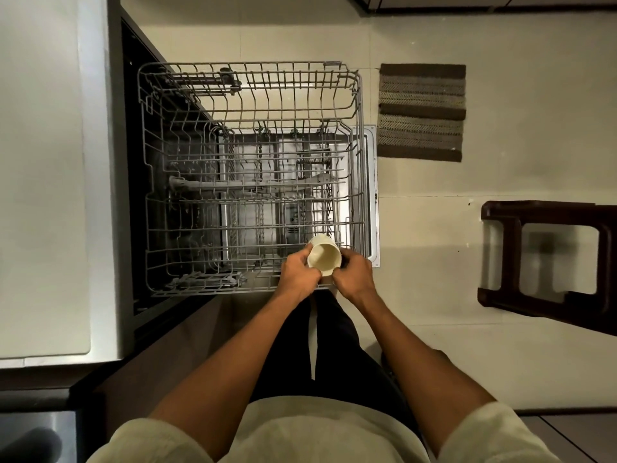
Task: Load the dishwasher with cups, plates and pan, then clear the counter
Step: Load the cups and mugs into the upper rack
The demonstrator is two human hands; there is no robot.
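A cream cup (323, 257) is held over the near right corner of the pulled-out grey wire upper rack (187, 152), its open mouth tilted toward me. My left hand (298, 274) grips its left side and my right hand (354, 275) grips its right side. The rack holds no dishes. Below it, through the wires, shows the open dishwasher door (373, 195) and a lower rack.
The pale counter (43, 182) runs along the left. A striped brown mat (421, 111) lies on the floor beyond the door. A dark brown stool (547, 259) stands at the right. My legs stand just in front of the rack.
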